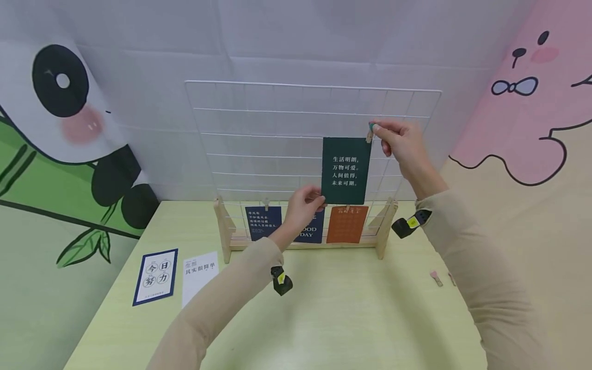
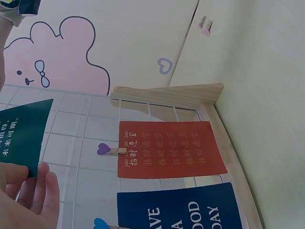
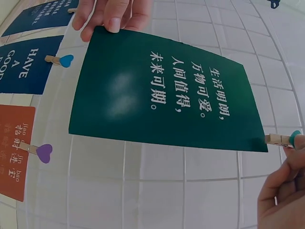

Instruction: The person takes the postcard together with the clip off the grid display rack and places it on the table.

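Note:
A dark green card (image 1: 346,170) with white writing hangs against the white wire grid (image 1: 277,133). My left hand (image 1: 305,204) pinches the card's lower left corner; the same hand (image 3: 110,14) shows in the right wrist view, holding the card (image 3: 162,95) by its edge. My right hand (image 1: 399,141) pinches a small wooden clip (image 1: 370,131) with a teal end at the card's upper right corner. That clip (image 3: 281,139) sits on the corner in the right wrist view. In the left wrist view my fingers (image 2: 33,195) hold the green card (image 2: 21,136).
The grid stands in a wooden frame (image 1: 386,228) on a pale green table (image 1: 351,318). An orange card (image 1: 347,224) and two dark blue cards (image 1: 263,223) are clipped low on it. Two loose cards (image 1: 156,276) lie at left; small clips (image 1: 436,277) lie at right.

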Available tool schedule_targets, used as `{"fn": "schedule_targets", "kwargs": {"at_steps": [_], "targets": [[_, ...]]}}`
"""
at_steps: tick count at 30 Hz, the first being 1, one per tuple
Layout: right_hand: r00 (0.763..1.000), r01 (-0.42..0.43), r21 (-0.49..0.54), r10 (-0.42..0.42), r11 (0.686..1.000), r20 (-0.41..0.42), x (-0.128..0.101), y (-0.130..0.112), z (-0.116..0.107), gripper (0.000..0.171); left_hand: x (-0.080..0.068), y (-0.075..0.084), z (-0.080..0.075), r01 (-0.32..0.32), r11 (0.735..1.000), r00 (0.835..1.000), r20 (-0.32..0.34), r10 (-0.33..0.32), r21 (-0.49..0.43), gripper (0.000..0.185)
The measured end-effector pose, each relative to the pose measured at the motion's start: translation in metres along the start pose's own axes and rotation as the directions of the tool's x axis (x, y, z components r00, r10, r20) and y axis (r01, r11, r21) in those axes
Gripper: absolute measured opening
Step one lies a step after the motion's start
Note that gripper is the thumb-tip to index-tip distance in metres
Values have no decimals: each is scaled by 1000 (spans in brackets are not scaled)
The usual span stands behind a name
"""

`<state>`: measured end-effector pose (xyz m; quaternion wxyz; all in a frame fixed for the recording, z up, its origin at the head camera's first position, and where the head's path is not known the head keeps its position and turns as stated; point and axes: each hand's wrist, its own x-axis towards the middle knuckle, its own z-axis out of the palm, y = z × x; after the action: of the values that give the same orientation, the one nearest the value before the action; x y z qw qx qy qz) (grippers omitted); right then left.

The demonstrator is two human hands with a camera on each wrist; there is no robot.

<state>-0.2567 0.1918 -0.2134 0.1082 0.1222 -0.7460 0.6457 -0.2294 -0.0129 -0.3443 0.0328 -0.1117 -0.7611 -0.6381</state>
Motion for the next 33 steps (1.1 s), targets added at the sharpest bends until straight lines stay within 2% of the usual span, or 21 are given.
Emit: {"fn": "schedule_targets", "kwargs": {"at_steps": [5, 10, 18, 24, 33], "targets": [[1000, -3, 14, 3, 1000, 6, -6, 6, 0, 34, -5, -2, -4, -9, 999, 1000, 6, 9, -37, 14], [1000, 3, 22, -3, 1000, 17, -11, 14, -1, 35, -9, -6, -7, -17, 999, 1000, 3, 17, -37, 15], [999, 4, 69, -7, 998, 40, -20, 27, -4, 35, -21, -11, -13, 28, 998, 1000, 5, -28, -58, 16], [999, -20, 46, 17, 999, 52, -25, 33, -5, 33, -27, -23, -18, 44, 995, 999, 15, -43, -85, 20], [996, -53, 43, 49, 998, 81, -37, 44, -9, 33, -36, -32, -27, 88, 995, 996, 1, -88, -42, 16]]}}
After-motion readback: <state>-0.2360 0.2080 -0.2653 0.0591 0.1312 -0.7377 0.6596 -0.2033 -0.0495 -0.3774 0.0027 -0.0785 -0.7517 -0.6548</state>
